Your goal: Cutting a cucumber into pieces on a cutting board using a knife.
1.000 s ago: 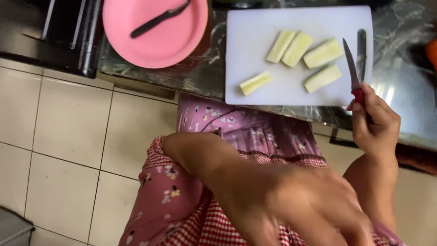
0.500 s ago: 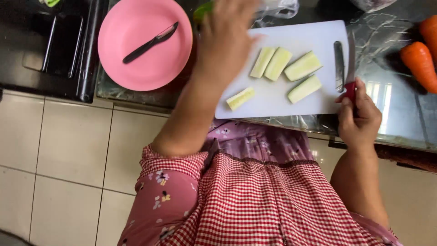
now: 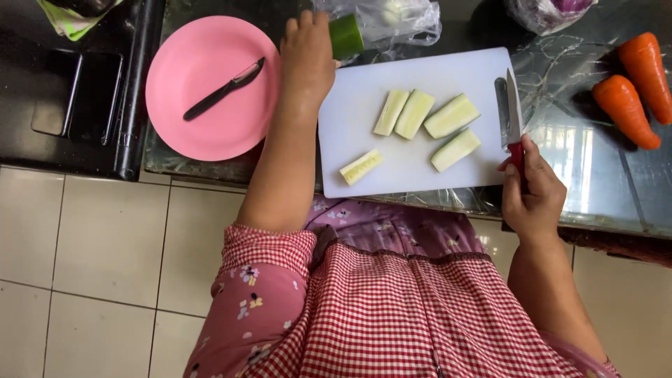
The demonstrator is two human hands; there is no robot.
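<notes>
Currently the left hand (image 3: pixel 306 56) grips a green cucumber stub (image 3: pixel 346 36) just past the far edge of the white plastic cutting board (image 3: pixel 357 105). Right hand (image 3: pixel 532 192) clenches a red-handled knife (image 3: pixel 514 122), blade pointing away. Risk: the stub could slip from the fingertips, or the idle blade nick the pale peeled cucumber pieces (image 3: pixel 427 119) to its left.

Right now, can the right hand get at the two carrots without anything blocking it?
Probably yes: the carrots lie on bare counter beyond the right hand, nothing between them, though that hand already holds the knife.
</notes>
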